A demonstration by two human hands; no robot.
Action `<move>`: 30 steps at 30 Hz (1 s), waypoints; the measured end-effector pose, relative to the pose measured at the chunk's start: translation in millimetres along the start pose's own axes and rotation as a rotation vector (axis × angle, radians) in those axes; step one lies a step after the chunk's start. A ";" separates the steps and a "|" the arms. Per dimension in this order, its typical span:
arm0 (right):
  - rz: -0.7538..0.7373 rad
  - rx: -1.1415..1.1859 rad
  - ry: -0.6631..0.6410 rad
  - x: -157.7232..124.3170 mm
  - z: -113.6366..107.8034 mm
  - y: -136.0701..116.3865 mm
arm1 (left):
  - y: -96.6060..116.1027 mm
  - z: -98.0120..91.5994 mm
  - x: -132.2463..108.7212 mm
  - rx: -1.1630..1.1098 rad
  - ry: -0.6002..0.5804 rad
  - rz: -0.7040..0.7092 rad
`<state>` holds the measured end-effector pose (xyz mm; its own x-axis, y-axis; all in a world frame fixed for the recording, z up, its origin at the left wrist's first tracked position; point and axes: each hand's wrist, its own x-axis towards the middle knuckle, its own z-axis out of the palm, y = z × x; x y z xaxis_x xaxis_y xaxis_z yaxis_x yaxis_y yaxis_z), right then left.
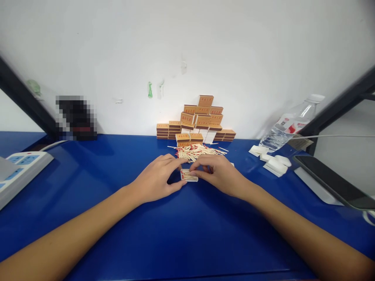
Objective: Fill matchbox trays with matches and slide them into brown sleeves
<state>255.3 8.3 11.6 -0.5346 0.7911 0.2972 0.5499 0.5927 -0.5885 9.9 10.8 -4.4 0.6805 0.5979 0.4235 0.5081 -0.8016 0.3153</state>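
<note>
A small white matchbox tray lies on the blue tabletop with red-tipped matches in it. My left hand steadies the tray at its left end, thumb at the near corner and fingers at the far side. Over the tray, my right hand has thumb and forefinger pinched together at the matches; how many it holds is hidden. Just beyond both hands spreads a loose pile of matches. Behind the pile, orange-brown matchboxes are stacked in a stepped heap against the wall.
White empty trays lie to the right, near a leaning plastic water bottle. A dark phone rests at the right edge. On the left are a power strip and a blurred dark object by the wall.
</note>
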 end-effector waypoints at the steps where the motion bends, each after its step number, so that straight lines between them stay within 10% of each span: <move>1: -0.026 -0.045 0.009 0.0 -1.3 1.8 | 0.0 0.0 -0.1 0.007 0.003 0.002; 30: -0.067 -0.298 -0.095 -8.3 -27.8 0.8 | 3.9 -0.8 -0.2 0.151 0.060 0.083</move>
<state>277.9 6.4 29.6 -0.6254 0.7398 0.2481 0.6681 0.6720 -0.3194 11.3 7.5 -2.5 0.6931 0.5250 0.4940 0.5282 -0.8362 0.1476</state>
